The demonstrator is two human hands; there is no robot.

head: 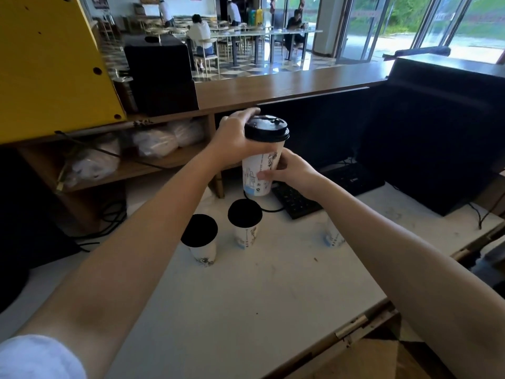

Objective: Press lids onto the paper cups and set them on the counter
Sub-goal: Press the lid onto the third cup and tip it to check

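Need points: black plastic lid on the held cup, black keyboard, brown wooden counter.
black plastic lid [266,129]: head view, top face
black keyboard [296,201]: head view, key area
brown wooden counter [287,84]: head view, bare top

Bright glass doors [363,26] behind dining tables [246,34], wooden counter [287,83], checkered floor [246,69].

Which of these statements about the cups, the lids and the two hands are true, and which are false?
1. The held cup has a black lid. True.
2. The left hand rests flat on the counter. False: it grips the lid's rim.
3. The right hand holds the cup's side. True.
4. The keyboard is white. False: black.
5. Two lidded cups stand on the white counter. True.
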